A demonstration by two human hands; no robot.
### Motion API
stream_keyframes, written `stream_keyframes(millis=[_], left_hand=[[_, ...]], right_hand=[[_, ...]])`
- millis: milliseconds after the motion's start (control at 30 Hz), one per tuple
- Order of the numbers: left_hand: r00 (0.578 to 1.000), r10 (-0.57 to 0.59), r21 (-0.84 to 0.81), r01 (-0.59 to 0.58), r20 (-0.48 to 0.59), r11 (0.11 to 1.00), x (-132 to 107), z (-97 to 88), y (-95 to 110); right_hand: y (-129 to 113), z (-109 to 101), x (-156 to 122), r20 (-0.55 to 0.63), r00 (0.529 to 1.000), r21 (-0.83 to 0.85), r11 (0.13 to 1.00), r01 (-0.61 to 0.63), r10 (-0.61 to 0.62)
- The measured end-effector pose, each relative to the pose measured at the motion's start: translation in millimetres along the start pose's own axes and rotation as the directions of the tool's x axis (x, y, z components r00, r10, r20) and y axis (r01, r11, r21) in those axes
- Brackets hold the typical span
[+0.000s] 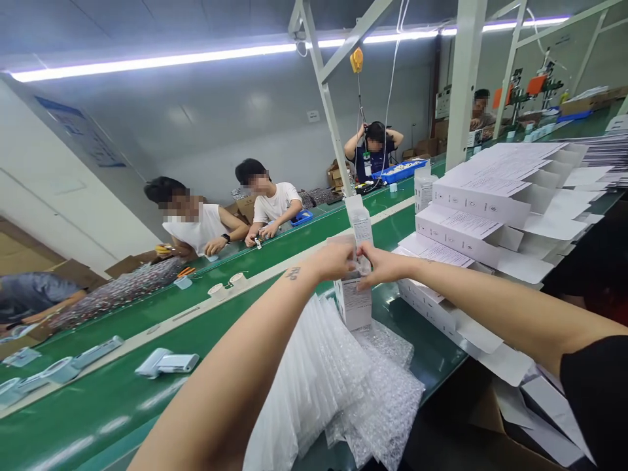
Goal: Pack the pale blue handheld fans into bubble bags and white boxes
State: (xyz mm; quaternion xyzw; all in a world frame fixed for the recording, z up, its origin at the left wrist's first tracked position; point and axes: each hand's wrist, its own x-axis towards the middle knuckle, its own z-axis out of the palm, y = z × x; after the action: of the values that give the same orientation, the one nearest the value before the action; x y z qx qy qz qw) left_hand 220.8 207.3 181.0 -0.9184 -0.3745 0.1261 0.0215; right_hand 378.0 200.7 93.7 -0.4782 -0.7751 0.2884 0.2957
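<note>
A white printed carton (pixel 357 306) stands upright in front of me, its tall top flap raised at the back. Over the carton's mouth, my left hand (pixel 335 260) is closed with its fingers curled down; what they hold is hidden. My right hand (pixel 381 265) grips the carton's upper right side, thumb and fingers bent round it. Some clear wrap (pixel 364 264) shows between the two hands at the opening. Just below the carton lies a fanned stack of bubble wrap bags (pixel 324 366), partly behind my left forearm.
Piled flat cartons (pixel 483 203) with open flaps fill the right side. A green conveyor (pixel 112 425) runs along the left, carrying pale blue handheld devices (pixel 167 362) and white rings (pixel 227 286). Several co-workers sit across the line. A blue tray (pixel 400 171) stands farther back.
</note>
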Motion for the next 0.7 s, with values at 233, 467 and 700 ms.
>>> stream_keyframes(millis=[233,467,700], left_hand=[[0.887,-0.034,-0.063,0.006,-0.46,0.998,-67.6,0.0,-55.8],[0.317,-0.945,-0.362,0.875,-0.076,0.323,-193.2,115.6,-239.1],[0.398,-0.907,-0.326,0.883,0.139,0.338,-219.4,247.1,-268.2]], right_hand=[[-51.6,-20.9,49.0,0.017,1.0,-0.194,0.981,0.01,-0.007],[-61.0,-2.3,168.0,-0.097,0.995,0.041,0.999,-0.03,0.034],[-34.8,91.5,236.2,-0.158,0.98,-0.159,0.977,-0.145,0.12]])
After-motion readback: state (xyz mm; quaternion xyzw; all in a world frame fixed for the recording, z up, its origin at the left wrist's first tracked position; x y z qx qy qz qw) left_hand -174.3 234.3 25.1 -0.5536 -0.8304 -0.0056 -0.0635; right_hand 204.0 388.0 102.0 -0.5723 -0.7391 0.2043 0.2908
